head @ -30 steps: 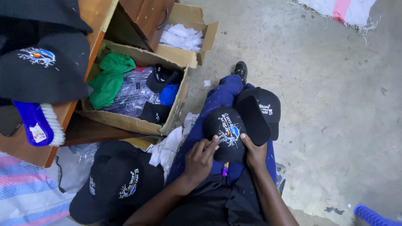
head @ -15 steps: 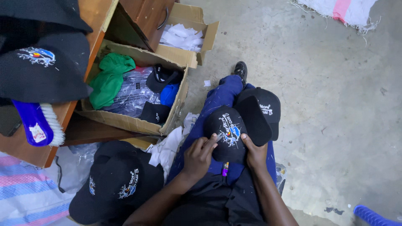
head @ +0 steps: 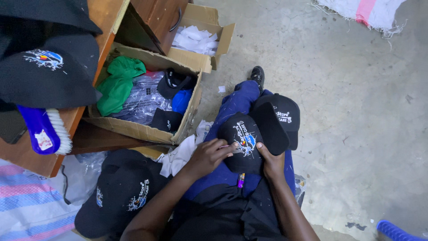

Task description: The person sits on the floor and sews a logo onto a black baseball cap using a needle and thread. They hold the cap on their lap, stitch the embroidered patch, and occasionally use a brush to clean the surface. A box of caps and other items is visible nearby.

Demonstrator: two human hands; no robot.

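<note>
Since the earlier frames little has shifted: the left hand has crept slightly along the front panel of the black cotton baseball cap with white and blue embroidery, and the view has barely drifted.

That cap lies on the person's lap, over blue trousers, just past centre toward four o'clock. The left hand's fingers are pinched nearly closed on a small, thin tool pressed to the stitching; what kind of tool it is cannot be made out. The right hand cups the cap's lower edge at its five o'clock side, fingers curled around the crown and thumb on top.

By its look the cap is light and soft, its crown likely to collapse under pressure while the brim stays stiffer; the brim or the crown's seam edge seems the surest hold, and the embroidery could snag.

A second black cap with white lettering touches it at two o'clock. A brown cardboard box of clothing sits at ten o'clock, a blue-handled scrubbing brush on the wooden desk at nine, and more black caps in a pile at seven.

A purple pen-like object beneath the cap is mostly covered. The person's lower forearms run off the bottom edge.
</note>
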